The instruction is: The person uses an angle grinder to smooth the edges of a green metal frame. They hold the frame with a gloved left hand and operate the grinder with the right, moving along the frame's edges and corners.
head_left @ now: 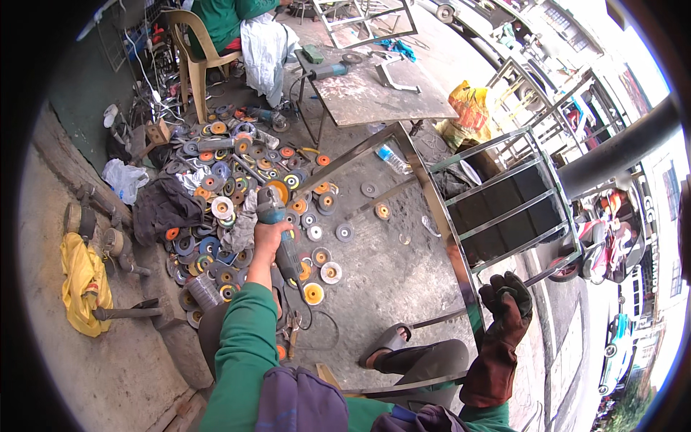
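Observation:
My bare left hand (269, 239) is wrapped round the blue and grey body of an angle grinder (288, 258). Its orange disc (278, 190) faces up, close to the end of a bar of the shiny metal frame (440, 212); whether they touch I cannot tell. On my right hand (507, 302) is a dark red and black work glove. Its fingers are curled closed at a bar of that frame, which spans the space before me and rests over my legs.
Many used grinding discs (223, 207) lie heaped on the left. A low metal table (374, 86) ahead bears another grinder (330, 70). A person in green sits by a tan chair (194, 61). A dark pole (619, 147) and street vehicles are to the right.

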A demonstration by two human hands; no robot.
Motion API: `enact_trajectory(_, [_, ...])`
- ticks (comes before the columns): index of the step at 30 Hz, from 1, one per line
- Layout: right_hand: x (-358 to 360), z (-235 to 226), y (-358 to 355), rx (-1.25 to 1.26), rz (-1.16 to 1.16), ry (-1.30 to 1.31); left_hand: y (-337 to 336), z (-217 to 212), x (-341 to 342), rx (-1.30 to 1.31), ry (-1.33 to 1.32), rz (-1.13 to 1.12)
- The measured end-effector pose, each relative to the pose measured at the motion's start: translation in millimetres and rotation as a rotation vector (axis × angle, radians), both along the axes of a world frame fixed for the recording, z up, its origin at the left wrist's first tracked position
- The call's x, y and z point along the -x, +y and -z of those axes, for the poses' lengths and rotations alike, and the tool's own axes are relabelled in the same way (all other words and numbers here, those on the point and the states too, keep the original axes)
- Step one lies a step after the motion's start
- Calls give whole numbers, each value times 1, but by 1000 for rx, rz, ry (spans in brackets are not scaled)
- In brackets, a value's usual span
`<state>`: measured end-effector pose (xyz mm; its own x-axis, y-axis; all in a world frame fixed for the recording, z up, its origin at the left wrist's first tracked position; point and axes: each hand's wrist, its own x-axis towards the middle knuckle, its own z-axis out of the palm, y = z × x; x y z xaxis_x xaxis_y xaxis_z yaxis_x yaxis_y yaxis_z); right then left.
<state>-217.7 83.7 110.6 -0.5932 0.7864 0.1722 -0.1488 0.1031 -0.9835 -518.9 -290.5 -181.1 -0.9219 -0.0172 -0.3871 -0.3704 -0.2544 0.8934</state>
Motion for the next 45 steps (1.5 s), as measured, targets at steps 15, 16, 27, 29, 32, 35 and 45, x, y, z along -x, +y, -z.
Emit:
enact_trajectory(15, [0,4,4,-1,-35,27,0,-4,-1,-8,-302,-216])
enact_trajectory(16, [0,4,4,-15,-40,25,5,-11,0,37,-169,-146])
enact_trajectory(27, [0,1,0,-5,-45,32,21,-15,7,-192,-223,-185])
enact_trajectory(29, [0,2,1,26,-44,45,13,-5,3,-256,-325,-319])
enact_trajectory(32, [-1,1,3,50,-65,75,17,-1,1,-234,-360,-396])
enact_trajectory(35, [-3,3,4,22,-73,91,33,-12,6,-151,-309,-326])
enact_trajectory(45, [-4,3,2,66,-103,112,53,-50,7,42,61,-31])
